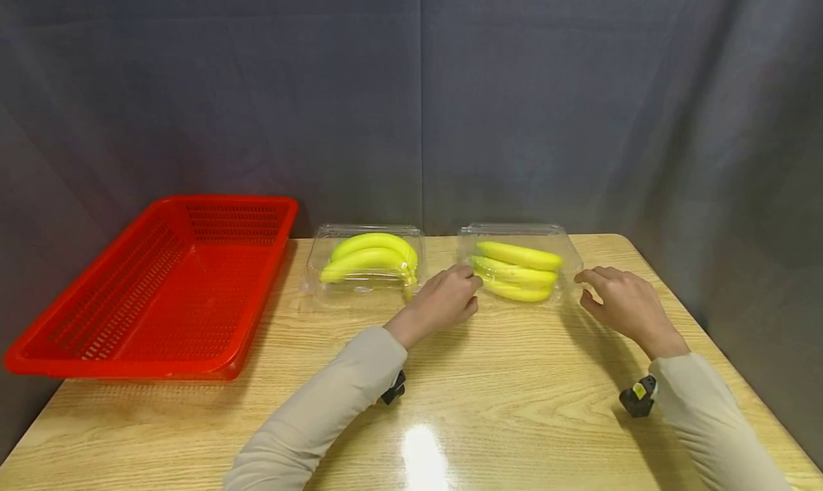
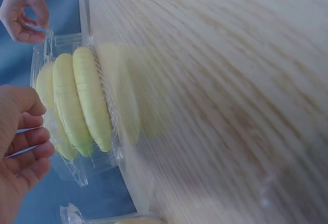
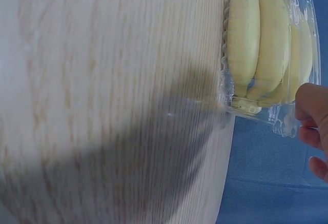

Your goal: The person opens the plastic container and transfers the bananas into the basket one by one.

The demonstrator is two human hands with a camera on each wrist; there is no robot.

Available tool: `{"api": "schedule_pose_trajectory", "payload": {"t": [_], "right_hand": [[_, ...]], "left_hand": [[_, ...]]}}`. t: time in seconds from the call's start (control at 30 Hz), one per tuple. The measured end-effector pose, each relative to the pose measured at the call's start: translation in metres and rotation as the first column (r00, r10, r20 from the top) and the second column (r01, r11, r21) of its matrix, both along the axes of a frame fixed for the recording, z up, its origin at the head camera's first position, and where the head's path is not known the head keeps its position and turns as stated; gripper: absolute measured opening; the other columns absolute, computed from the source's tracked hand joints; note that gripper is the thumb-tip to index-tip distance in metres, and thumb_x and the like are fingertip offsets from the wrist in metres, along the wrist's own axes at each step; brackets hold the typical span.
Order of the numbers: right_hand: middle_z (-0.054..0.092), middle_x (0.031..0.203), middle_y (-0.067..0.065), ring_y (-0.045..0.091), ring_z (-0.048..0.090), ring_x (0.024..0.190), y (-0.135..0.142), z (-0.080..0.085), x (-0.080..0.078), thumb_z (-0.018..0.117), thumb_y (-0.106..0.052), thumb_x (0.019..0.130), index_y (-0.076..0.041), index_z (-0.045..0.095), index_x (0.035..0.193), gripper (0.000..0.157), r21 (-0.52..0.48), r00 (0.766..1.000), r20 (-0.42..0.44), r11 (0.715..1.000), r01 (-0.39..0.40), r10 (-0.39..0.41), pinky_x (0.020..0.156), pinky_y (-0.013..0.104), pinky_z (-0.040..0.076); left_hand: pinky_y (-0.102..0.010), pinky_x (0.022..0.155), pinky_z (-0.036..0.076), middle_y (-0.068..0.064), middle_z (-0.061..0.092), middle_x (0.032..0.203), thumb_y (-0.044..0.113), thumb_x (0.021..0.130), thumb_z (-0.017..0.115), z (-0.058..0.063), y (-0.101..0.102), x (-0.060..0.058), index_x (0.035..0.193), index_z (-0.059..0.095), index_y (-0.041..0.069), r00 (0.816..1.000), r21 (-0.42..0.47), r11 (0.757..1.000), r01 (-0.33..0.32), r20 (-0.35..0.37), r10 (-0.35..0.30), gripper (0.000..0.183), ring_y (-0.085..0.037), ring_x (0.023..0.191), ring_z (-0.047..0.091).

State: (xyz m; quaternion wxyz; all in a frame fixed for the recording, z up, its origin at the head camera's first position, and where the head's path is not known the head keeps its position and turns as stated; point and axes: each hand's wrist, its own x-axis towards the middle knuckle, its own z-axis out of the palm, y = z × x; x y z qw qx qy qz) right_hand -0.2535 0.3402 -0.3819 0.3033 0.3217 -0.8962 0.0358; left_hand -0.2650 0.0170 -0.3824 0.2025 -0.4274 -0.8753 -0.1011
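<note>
A clear plastic clamshell container (image 1: 514, 229) holding several yellow bananas (image 1: 514, 271) stands at the back of the table, between both hands. My left hand (image 1: 446, 296) is at its left edge, thumb and forefinger pinching the rim, with the other fingers curled beside it. At the opposite edge, my right hand (image 1: 622, 301) pinches the corner of the rim between finger and thumb. Seen from the left wrist, the bananas (image 2: 69, 101) lie side by side behind the clear wall, and the right hand (image 2: 25, 9) shows beyond them.
A second clear clamshell container (image 1: 369, 229) with a bunch of bananas (image 1: 373, 251) stands to the left of the first. Farther left is a large red plastic basket (image 1: 218, 368). Grey curtain (image 1: 386, 105) hangs behind the wooden table (image 1: 501, 398).
</note>
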Motion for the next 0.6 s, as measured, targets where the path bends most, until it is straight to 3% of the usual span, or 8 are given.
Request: {"api": "schedule_pose_trajectory", "payload": {"t": [0.33,0.6], "right_hand": [[0.069,0.083,0.008,0.017,0.053,0.050,0.0017,-0.0009,0.0003,0.071,0.003,0.070,-0.006,0.068,0.092,0.023,-0.005,0.999,0.032,1.000,-0.005,0.005,0.041,0.033,0.038],[0.067,0.078,0.007,0.017,0.056,0.055,-0.0002,0.0020,-0.0010,0.072,0.004,0.070,-0.006,0.068,0.090,0.022,0.049,0.998,0.056,0.999,0.005,-0.008,0.043,0.033,0.041]], "left_hand": [[-0.021,0.068,0.044,-0.003,0.058,0.083,0.008,0.088,0.063,0.0014,0.0066,-0.0010,0.089,0.069,0.008,0.999,-0.054,0.998,-0.037,0.004,0.037,0.007,-0.015,0.076,0.051],[-0.023,0.070,0.043,-0.002,0.059,0.082,0.008,0.090,0.062,0.0051,0.0099,-0.0036,0.091,0.070,0.008,0.998,-0.104,0.993,-0.048,-0.051,0.043,0.008,-0.015,0.072,0.048]]}}
